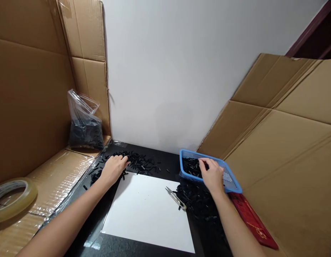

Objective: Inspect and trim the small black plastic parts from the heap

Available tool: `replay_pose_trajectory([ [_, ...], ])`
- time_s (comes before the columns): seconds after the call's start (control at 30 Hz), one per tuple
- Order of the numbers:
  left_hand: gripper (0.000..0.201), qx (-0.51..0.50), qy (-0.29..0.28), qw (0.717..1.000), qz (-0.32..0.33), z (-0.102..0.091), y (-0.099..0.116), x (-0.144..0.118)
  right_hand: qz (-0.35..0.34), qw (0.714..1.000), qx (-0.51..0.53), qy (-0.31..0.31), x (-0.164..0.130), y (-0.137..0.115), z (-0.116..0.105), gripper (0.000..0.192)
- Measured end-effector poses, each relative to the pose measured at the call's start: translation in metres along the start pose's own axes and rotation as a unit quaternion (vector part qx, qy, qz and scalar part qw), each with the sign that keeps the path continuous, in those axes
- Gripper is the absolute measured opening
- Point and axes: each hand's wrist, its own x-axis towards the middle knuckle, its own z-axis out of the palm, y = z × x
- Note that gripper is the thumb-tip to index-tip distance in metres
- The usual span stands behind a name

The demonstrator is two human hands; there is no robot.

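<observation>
Left hand [113,168] laid flat, fingers spread, on loose black pieces [138,162]; right hand [212,175] dipped in blue basket [232,182] (grip state unclear). Sorting judged partway; the pile beside the snips [176,198] remains.

I see a black table [154,157] with a plain white sheet [146,210] near me. Far left lies a heap of small black pieces [138,161]; right, a blue mesh plastic basket [229,180], silver snips [175,197], and a red packet with gold print [252,219]. Brown cardboard [283,150] flanks both sides.
</observation>
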Motion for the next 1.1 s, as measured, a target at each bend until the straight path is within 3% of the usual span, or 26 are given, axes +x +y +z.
replay_pose_trajectory([
  [0.17, 0.025, -0.052, -0.040, 0.998, 0.010, 0.009, 0.021, -0.005, -0.011, 0.987, 0.134, -0.089, -0.041, -0.053, 0.030, 0.027],
  [0.37, 0.019, -0.104, -0.083, 0.988, 0.073, 0.034, 0.049, -0.021, 0.003, 0.936, 0.263, -0.233, -0.095, -0.107, 0.076, 0.020],
  [0.53, 0.013, -0.130, -0.079, 0.984, 0.089, 0.044, 0.052, -0.026, 0.025, 0.907, 0.316, -0.277, -0.109, -0.120, 0.094, 0.015],
  [0.73, 0.014, -0.223, -0.068, 0.969, 0.086, 0.041, 0.053, -0.029, 0.060, 0.905, 0.333, -0.258, -0.110, -0.114, 0.099, 0.005],
  [0.9, 0.017, -0.363, -0.105, 0.925, 0.046, 0.036, 0.060, -0.032, 0.081, 0.875, 0.395, -0.270, -0.102, -0.110, 0.092, 0.007],
  [1.1, 0.036, -0.545, -0.205, 0.812, -0.051, 0.041, 0.075, -0.037, 0.154, 0.826, 0.463, -0.280, -0.099, -0.107, 0.095, 0.012],
])
